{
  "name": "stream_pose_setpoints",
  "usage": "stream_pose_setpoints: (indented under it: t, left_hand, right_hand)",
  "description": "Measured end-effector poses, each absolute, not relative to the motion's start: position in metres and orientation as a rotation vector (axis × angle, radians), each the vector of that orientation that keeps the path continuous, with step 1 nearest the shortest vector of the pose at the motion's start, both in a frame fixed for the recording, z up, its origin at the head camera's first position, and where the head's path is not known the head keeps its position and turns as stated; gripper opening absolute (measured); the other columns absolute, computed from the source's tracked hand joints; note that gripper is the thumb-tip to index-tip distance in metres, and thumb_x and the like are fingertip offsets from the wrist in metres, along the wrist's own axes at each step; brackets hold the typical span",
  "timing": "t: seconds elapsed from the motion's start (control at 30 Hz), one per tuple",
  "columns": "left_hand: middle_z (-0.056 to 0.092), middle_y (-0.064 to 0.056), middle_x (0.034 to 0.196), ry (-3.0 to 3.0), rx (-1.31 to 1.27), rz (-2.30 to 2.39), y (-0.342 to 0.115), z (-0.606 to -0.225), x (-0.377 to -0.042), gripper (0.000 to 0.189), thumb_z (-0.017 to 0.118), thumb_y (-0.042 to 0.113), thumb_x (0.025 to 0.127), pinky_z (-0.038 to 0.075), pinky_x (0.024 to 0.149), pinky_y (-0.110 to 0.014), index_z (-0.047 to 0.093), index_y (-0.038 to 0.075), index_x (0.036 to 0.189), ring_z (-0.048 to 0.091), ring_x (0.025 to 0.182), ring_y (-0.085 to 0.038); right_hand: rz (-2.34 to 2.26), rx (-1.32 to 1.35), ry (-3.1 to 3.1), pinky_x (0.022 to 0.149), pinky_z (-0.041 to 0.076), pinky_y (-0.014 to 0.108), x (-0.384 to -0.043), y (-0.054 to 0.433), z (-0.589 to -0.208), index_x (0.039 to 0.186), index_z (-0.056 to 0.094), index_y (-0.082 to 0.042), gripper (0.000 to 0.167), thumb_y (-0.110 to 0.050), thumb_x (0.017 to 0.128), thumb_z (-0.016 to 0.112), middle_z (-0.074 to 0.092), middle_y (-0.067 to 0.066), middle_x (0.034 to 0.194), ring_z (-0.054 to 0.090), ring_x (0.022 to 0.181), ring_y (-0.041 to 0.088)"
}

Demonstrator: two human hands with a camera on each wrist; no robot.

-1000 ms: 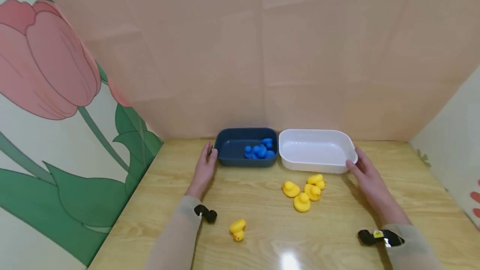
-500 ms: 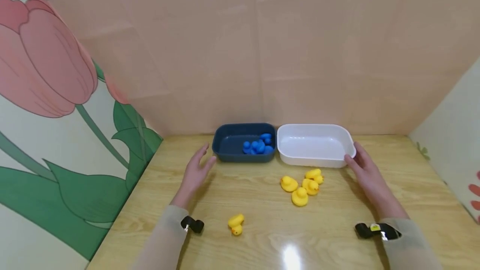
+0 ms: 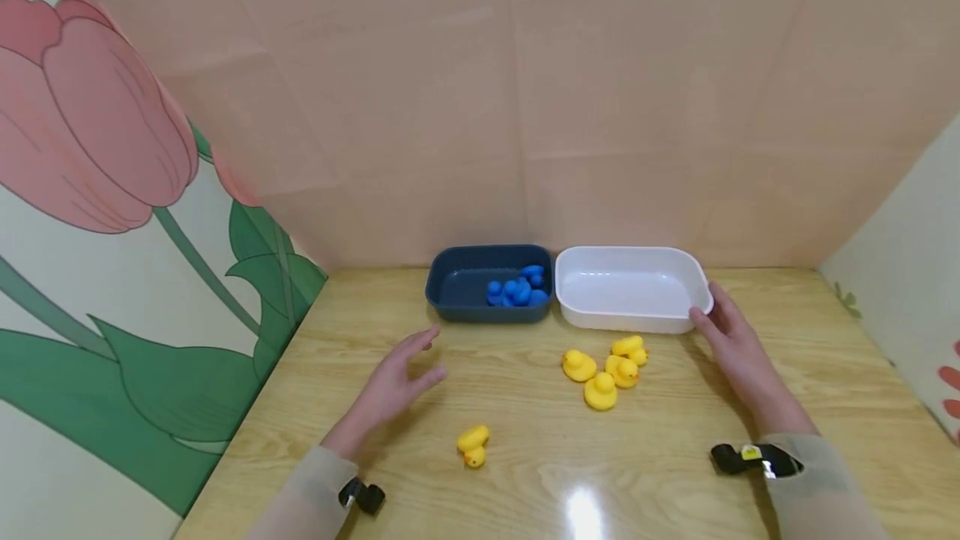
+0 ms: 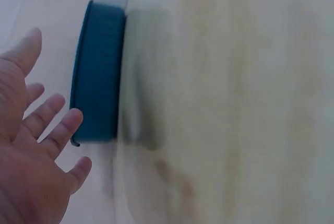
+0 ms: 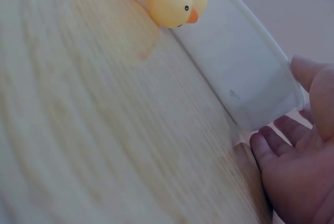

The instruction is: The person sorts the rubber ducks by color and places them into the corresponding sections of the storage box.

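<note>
My left hand (image 3: 393, 382) is held above the table, thumb spread from the fingers, holding nothing. In the left wrist view its fingers appear beside the dark blue tray (image 4: 99, 72); the head view shows a gap between them. That tray (image 3: 487, 315) contains several small bright blue rounded toys (image 3: 521, 292) on its right side. At the right end of the white tray (image 3: 630, 322), my right hand (image 3: 738, 348) grips the corner, thumb at the rim and fingers round the outside. Several yellow rubber ducks (image 3: 601, 392) lie in front of the white tray. Another rubber duck (image 3: 473, 447) lies tipped over nearer me.
The trays stand side by side at the back of the wooden table (image 3: 525, 490), against a beige cloth backdrop (image 3: 525, 107). A wall with a tulip picture (image 3: 120, 123) rises at the left, a pale wall (image 3: 900, 273) at the right.
My left hand has drawn away from the dark blue tray, back towards me, and its thumb has spread. My right hand stays at the white tray. The trays and ducks keep their places.
</note>
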State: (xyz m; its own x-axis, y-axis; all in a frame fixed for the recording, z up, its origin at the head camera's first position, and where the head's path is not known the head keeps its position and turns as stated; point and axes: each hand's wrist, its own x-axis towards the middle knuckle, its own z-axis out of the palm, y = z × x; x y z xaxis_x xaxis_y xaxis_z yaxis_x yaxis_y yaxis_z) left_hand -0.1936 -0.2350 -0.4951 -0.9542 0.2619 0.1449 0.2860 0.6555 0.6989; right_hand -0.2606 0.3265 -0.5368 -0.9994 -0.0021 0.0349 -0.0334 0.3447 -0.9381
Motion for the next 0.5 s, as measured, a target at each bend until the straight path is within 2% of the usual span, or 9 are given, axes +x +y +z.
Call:
stream_pose_setpoints:
  t: [0.1,0.2,0.33,0.5]
  left_hand:
    - [0.053,-0.006,0.166,-2.873,-0.509,-1.220,-0.235,-0.497,-0.184,0.073,0.082,0.031,0.103,0.046,0.120,-0.057,0.050,0.017,0.167,0.057,0.143,-0.030]
    - [0.052,-0.005,0.166,-2.901,-0.577,-1.251,-0.235,-0.497,-0.176,0.075,0.084,0.030,0.102,0.048,0.119,-0.057,0.050,0.016,0.168,0.058,0.143,-0.030]
    - [0.052,-0.003,0.165,-2.957,-0.660,-1.250,-0.235,-0.498,-0.167,0.078,0.085,0.032,0.100,0.048,0.118,-0.057,0.049,0.019,0.168,0.059,0.141,-0.028]
    - [0.056,0.002,0.160,-3.016,-0.757,-1.232,-0.235,-0.503,-0.160,0.079,0.086,0.035,0.099,0.048,0.118,-0.055,0.050,0.021,0.168,0.060,0.138,-0.022]
  right_hand:
    - [1.779,0.045,-2.547,0.124,0.016,0.013,-0.260,0.326,-0.537,0.178,-0.004,-0.017,0.086,-0.048,0.118,0.049,0.004,0.025,0.181,0.008,0.165,0.049]
    - [1.775,0.052,-2.541,0.107,0.019,-0.002,-0.260,0.326,-0.537,0.178,-0.003,-0.017,0.086,-0.047,0.118,0.050,0.005,0.026,0.180,0.009,0.164,0.050]
    - [1.796,0.058,-2.519,0.106,0.021,-0.003,-0.260,0.325,-0.537,0.178,-0.003,-0.016,0.086,-0.046,0.118,0.050,0.005,0.026,0.180,0.008,0.165,0.049]
    - [1.810,0.042,-2.527,0.120,0.018,0.009,-0.259,0.326,-0.537,0.178,-0.005,-0.016,0.087,-0.047,0.118,0.050,0.003,0.024,0.181,0.007,0.165,0.047]
